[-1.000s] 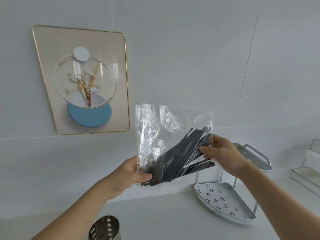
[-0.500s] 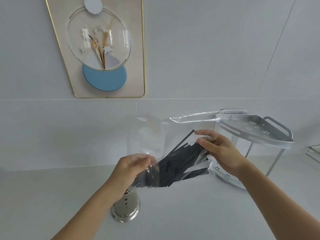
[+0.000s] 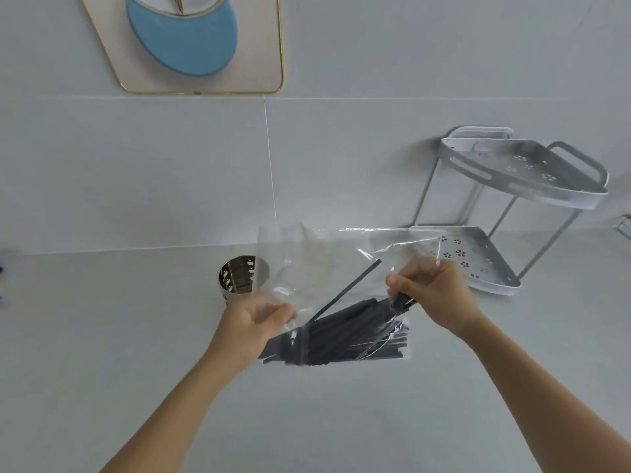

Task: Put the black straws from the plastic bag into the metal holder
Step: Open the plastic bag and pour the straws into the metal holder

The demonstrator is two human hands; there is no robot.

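A clear plastic bag (image 3: 317, 264) full of black straws (image 3: 345, 339) hangs over the white counter between my hands. My left hand (image 3: 251, 324) pinches the bag's lower left side. My right hand (image 3: 432, 295) grips the upper ends of the straw bundle at the bag's right side. One straw (image 3: 348, 291) sticks up apart from the bundle. The perforated metal holder (image 3: 235, 279) stands upright on the counter just behind my left hand, partly hidden by the bag.
A white two-tier corner rack (image 3: 495, 213) stands on the counter at the right, against the tiled wall. A gold-framed picture (image 3: 191, 46) hangs on the wall above. A dark object shows at the far left edge.
The view has tilted down toward the counter. Both hands have lowered the bag, which now lies flatter, and the metal holder shows behind it.
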